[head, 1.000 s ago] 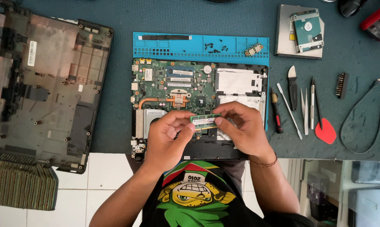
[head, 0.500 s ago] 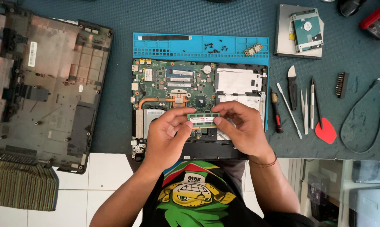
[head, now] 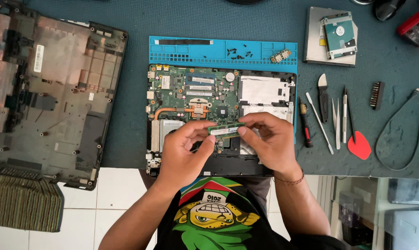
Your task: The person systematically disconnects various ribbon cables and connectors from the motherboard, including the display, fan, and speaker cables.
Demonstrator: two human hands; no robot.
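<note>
An opened laptop with its green motherboard (head: 195,95) bare lies on the dark mat in front of me. Above its lower half I hold a small green memory module (head: 225,130) level between both hands. My left hand (head: 184,150) pinches the module's left end with thumb and fingers. My right hand (head: 269,141) pinches its right end. The hands hide the part of the board under them.
A blue work mat (head: 218,48) with small screws lies behind the laptop. The removed bottom cover (head: 47,92) lies at the left. A hard drive (head: 339,34) on an optical drive sits at the back right. Screwdriver (head: 306,125), tweezers, pry tools and a red pick (head: 359,148) lie to the right.
Both hands have lifted the memory module slightly away from me and turned it a little. The rest of the bench is unchanged.
</note>
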